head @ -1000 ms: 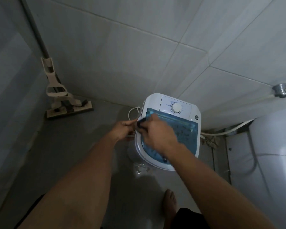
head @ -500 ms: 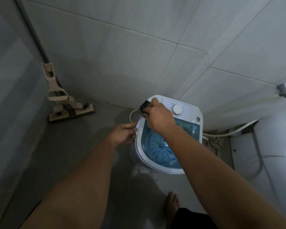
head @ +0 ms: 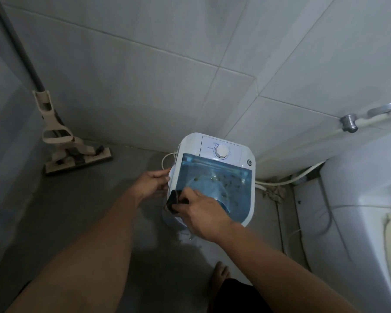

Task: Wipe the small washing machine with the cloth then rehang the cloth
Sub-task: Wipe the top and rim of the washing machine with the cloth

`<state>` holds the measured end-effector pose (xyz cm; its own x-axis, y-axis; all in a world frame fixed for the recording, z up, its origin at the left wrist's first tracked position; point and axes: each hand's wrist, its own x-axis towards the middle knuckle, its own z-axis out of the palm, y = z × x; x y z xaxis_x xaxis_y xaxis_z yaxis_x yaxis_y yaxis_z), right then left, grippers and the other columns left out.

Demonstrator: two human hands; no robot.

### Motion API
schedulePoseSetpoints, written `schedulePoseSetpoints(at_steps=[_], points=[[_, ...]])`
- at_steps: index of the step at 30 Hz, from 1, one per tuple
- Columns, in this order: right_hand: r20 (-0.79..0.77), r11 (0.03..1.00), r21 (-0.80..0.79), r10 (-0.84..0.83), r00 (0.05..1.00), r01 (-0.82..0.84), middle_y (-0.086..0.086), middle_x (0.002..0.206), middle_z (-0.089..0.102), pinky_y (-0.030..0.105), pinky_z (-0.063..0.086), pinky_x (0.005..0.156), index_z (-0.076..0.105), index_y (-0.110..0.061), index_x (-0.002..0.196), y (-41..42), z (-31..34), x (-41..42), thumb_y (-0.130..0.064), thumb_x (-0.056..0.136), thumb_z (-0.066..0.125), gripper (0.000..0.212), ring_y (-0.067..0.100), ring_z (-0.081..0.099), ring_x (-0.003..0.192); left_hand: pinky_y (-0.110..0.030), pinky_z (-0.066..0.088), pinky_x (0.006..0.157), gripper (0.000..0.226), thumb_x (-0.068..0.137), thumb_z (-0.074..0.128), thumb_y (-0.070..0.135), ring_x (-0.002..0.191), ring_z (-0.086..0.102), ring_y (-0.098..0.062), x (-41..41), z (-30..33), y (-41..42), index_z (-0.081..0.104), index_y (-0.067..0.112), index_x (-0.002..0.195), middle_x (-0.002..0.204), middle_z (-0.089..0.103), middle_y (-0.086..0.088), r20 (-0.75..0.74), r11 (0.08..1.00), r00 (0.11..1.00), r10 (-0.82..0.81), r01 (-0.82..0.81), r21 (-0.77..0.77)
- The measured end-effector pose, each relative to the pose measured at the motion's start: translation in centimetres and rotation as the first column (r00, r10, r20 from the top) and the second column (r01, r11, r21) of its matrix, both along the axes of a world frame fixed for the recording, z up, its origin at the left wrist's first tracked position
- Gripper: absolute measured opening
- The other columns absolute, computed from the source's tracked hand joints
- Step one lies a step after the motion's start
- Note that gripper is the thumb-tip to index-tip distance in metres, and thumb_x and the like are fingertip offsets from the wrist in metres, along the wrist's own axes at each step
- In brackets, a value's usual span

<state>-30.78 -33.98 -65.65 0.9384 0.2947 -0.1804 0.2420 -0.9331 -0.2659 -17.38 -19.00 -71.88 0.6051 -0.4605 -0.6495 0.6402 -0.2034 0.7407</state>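
Observation:
A small white washing machine (head: 221,143) with a translucent blue lid (head: 226,177) and a round dial stands on the floor against the tiled wall. My right hand (head: 203,215) presses a dark cloth (head: 174,201) onto the lid's near left corner. My left hand (head: 152,182) rests against the machine's left side, fingers spread on its edge, holding nothing loose. Dark specks show under the lid.
A mop (head: 75,154) leans in the left corner, its head flat on the floor. A white hose (head: 289,179) and cord run along the wall behind the machine. A large white appliance (head: 359,199) fills the right side. My bare foot (head: 220,275) stands on the wet floor below.
My right hand slid the cloth from the machine's far left corner, by the dial panel, down to the near left corner of the lid. The left hand stayed at the machine's side.

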Motion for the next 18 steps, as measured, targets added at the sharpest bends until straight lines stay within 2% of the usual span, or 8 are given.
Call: schedulePoseSetpoints(at_steps=[3, 5, 8, 11, 15, 18], points=[[-0.084, 0.991, 0.132, 0.025, 0.996, -0.014, 0.001, 0.118, 0.055, 0.039, 0.054, 0.079, 0.069, -0.029, 0.127, -1.8, 1.6, -0.2, -0.036, 0.096, 0.060, 0.033, 0.025, 0.061, 0.102, -0.022, 0.057, 0.068, 0.036, 0.097, 0.055, 0.016, 0.079, 0.058, -0.018, 0.1, -0.2, -0.1, 0.062, 0.026, 0.131, 0.096, 0.062, -0.013, -0.003, 1.000, 1.000, -0.015, 0.015, 0.012], [0.027, 0.975, 0.181, -0.132, 0.991, 0.125, -0.001, 0.121, 0.057, 0.037, 0.055, 0.084, 0.069, -0.028, 0.128, -3.7, 2.3, 1.5, -0.035, 0.097, 0.062, 0.033, 0.022, 0.062, 0.102, -0.020, 0.057, 0.064, 0.036, 0.098, 0.055, 0.016, 0.083, 0.059, -0.020, 0.0, -0.1, -0.1, 0.062, 0.027, 0.131, 0.096, 0.062, -0.013, 0.002, 1.000, 1.000, -0.020, 0.020, 0.015], [0.190, 0.897, 0.203, -0.429, 0.883, 0.392, -0.002, 0.120, 0.055, 0.037, 0.057, 0.082, 0.069, -0.024, 0.129, -6.1, 1.9, 4.9, -0.032, 0.098, 0.063, 0.033, 0.020, 0.062, 0.100, -0.018, 0.057, 0.061, 0.035, 0.098, 0.054, 0.015, 0.084, 0.058, -0.020, -0.1, 0.3, 0.0, 0.062, 0.028, 0.130, 0.095, 0.060, -0.014, 0.013, 0.999, 1.000, -0.029, 0.028, 0.024], [0.197, 0.828, 0.151, -0.561, 0.804, 0.540, 0.003, 0.117, 0.054, 0.045, 0.058, 0.077, 0.070, -0.022, 0.124, -6.0, -0.4, 6.0, -0.028, 0.098, 0.061, 0.029, 0.027, 0.060, 0.100, -0.019, 0.057, 0.064, 0.036, 0.098, 0.054, 0.015, 0.083, 0.057, -0.020, -0.1, 0.5, -0.1, 0.061, 0.028, 0.131, 0.095, 0.059, -0.015, 0.023, 0.999, 0.999, -0.042, 0.042, 0.021], [0.227, 0.839, 0.091, -0.543, 0.809, 0.537, 0.007, 0.120, 0.053, 0.049, 0.058, 0.074, 0.067, -0.023, 0.127, -3.2, -2.5, 3.8, -0.026, 0.098, 0.059, 0.030, 0.032, 0.055, 0.105, -0.022, 0.056, 0.068, 0.035, 0.098, 0.055, 0.016, 0.087, 0.059, -0.021, 0.0, 0.4, -0.1, 0.062, 0.030, 0.129, 0.096, 0.062, -0.013, 0.023, 0.998, 0.999, -0.043, 0.042, 0.047], [0.222, 0.929, 0.043, -0.368, 0.903, 0.368, 0.008, 0.120, 0.055, 0.047, 0.059, 0.071, 0.064, -0.026, 0.130, -2.6, -2.3, 1.7, -0.025, 0.097, 0.062, 0.034, 0.034, 0.057, 0.104, -0.023, 0.056, 0.067, 0.035, 0.096, 0.058, 0.018, 0.088, 0.064, -0.021, 0.1, 0.1, 0.0, 0.064, 0.031, 0.128, 0.096, 0.068, -0.013, 0.038, 0.997, 0.998, -0.043, 0.040, 0.065]])
